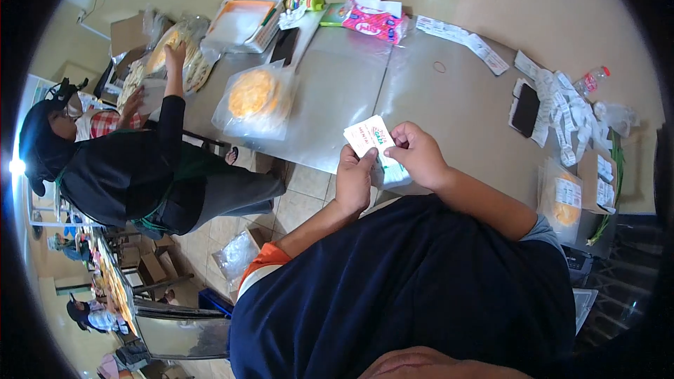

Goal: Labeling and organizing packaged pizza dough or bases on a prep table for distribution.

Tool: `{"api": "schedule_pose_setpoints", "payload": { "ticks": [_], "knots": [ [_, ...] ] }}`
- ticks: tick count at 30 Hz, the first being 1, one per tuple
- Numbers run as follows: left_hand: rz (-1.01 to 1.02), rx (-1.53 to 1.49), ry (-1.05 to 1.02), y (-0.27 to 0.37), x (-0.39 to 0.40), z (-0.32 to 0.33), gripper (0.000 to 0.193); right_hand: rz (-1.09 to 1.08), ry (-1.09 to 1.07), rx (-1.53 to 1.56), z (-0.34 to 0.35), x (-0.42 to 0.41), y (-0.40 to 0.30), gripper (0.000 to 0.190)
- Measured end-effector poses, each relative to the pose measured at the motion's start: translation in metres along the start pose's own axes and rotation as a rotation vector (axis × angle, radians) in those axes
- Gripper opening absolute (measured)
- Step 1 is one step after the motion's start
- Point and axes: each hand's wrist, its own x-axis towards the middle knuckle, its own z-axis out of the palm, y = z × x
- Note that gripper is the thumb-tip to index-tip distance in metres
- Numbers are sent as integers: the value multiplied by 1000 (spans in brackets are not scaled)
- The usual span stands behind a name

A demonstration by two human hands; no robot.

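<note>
My left hand [354, 178] grips a small stack of white printed labels [364, 136] with red and green writing, its thumb lying over the lower edge. At the right edge of the stack, my right hand [419, 157] pinches with thumb and curled forefinger. Below the labels, a white sheet with green print [394, 172] shows between my hands; whether it belongs to the stack I cannot tell. Both hands are above the near edge of a metal table [337, 89]. To the left, flat round pizza bases [254, 93] lie in clear plastic bags.
A co-worker [121, 179] at the table's left end handles bagged flatbreads [171, 52]. At the back are a white basket [266, 31], a pink tissue pack [375, 20] and receipt strips [463, 38]. A phone [525, 109], tangled paper strips [566, 116] and a bagged pizza base [566, 213] lie right.
</note>
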Motion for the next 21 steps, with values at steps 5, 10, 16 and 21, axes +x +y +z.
{"api": "schedule_pose_setpoints", "payload": {
  "ticks": [5,10,16,21],
  "knots": [
    [1,-112,-4,12,-4,-23,20,-2,25,149,28,11,16,19],
    [-6,-113,-11,26,-6,-34,21,6,29,186,41,15,18,14],
    [-84,278,114,58,17,-98,15,61,136,398,25,12,10,10],
    [297,546,366,116,50,-188,19,149,238,389,-7,-2,18,10]
  ]
}}
